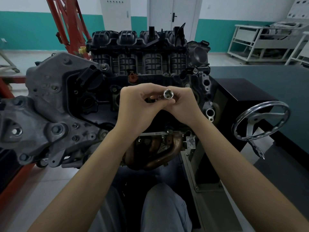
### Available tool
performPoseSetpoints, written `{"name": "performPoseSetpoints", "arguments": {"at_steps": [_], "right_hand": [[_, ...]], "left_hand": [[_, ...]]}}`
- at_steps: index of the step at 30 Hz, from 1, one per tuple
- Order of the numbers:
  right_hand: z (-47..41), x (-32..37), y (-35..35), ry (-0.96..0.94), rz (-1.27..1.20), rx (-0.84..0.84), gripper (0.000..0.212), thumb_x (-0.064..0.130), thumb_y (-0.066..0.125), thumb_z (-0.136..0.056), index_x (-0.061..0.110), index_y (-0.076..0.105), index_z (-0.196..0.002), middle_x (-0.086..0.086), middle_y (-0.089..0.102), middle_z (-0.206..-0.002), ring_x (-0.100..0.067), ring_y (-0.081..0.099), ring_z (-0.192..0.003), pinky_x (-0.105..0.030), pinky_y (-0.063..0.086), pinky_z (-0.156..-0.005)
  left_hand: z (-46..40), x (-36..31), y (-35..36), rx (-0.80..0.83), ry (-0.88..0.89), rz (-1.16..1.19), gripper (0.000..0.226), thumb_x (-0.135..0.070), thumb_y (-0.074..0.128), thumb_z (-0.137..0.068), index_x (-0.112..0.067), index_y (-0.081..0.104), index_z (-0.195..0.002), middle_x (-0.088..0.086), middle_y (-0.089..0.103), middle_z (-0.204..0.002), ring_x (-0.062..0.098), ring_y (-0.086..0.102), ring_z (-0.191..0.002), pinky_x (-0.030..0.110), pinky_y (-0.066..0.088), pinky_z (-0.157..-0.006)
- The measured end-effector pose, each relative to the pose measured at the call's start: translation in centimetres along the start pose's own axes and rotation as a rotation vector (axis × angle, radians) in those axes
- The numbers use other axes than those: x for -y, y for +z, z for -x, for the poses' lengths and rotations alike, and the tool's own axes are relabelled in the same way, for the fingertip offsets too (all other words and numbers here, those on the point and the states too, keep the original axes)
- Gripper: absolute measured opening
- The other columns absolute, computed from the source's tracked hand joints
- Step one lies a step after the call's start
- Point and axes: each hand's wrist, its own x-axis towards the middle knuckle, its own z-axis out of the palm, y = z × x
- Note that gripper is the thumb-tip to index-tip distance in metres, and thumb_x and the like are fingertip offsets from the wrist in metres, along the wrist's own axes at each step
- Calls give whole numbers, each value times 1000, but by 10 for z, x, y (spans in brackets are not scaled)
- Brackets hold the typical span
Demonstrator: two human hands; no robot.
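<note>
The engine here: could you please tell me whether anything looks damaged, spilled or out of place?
Nothing stands out. The engine shows no visible spill or break. Only the exhaust manifold is browned, apparently discolouration rather than damage. The left hand and right hand pinch an intact socket.

Even, diffuse indoor light, moderate brightness. Dark engine (143,67) loses detail in shadow. Small glare on the chrome handwheel (260,121) and the socket (167,94). Strong wide-angle bending at edges; forearms stretched. Background cart (260,42) soft, slightly smeared.
</note>
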Motion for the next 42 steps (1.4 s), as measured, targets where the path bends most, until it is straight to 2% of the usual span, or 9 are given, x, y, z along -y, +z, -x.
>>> {"name": "performPoseSetpoints", "arguments": {"at_steps": [4,6,10,17,23,26,30,36,42], "right_hand": [[1,6,2,16,15,71,20,12,60,-86,30,66,-90,33,66,-85,11,63,-86,-8,45,-75],[2,3,2,49,10,45,25,7,64,-84,31,64,-91,30,67,-82,7,65,-84,-10,47,-75],[1,-2,2,31,-5,-10,19,2,72,-80,8,72,-98,-2,73,-91,-13,70,-88,-28,55,-80],[1,5,1,7,0,55,28,2,64,-83,26,62,-97,34,66,-83,12,63,-83,-7,45,-75],[0,-2,0,24,39,-22,18,-2,73,-79,-1,72,-96,-10,73,-89,-19,71,-86,-33,57,-78],[1,1,1,-15,42,17,22,0,69,-84,2,69,-105,-7,72,-97,-15,69,-93,-29,55,-82],[0,2,1,17,1,14,28,-1,66,-83,14,64,-106,11,67,-91,3,66,-87,-14,49,-78],[0,0,0,41,-13,-26,17,-3,72,-80,-3,71,-96,-14,72,-91,-22,70,-87,-36,56,-81],[0,3,0,30,-52,32,34,-5,65,-83,22,63,-104,23,69,-86,4,66,-88,-12,48,-78]], "left_hand": [[0,1,-2,69,1,91,31,9,71,-78,-6,69,-105,7,73,-96,17,71,-94,32,55,-87],[0,-1,-1,89,-11,76,31,9,71,-78,-6,69,-105,9,72,-97,18,70,-95,35,56,-88],[0,-3,2,-22,-37,-50,25,-4,83,-70,-13,73,-92,-1,72,-88,8,69,-87,28,56,-83],[0,-1,1,35,-41,70,27,9,70,-78,-7,71,-100,9,73,-94,19,71,-92,39,57,-87],[2,-2,5,-66,-49,-127,25,-7,84,-69,-21,72,-86,-7,71,-84,8,69,-84,27,57,-79],[0,-3,5,-93,-52,-62,26,-3,80,-72,-21,71,-89,-12,70,-83,3,69,-83,20,55,-78],[-1,-1,1,-6,-39,89,31,11,72,-75,-6,69,-101,3,72,-91,12,71,-90,25,55,-83],[3,0,6,-87,-41,27,24,2,80,-71,-2,72,-92,7,72,-89,14,71,-86,28,57,-82],[2,-4,6,-21,-55,60,29,6,70,-80,-5,69,-106,7,72,-97,15,70,-96,34,56,-89]]}}
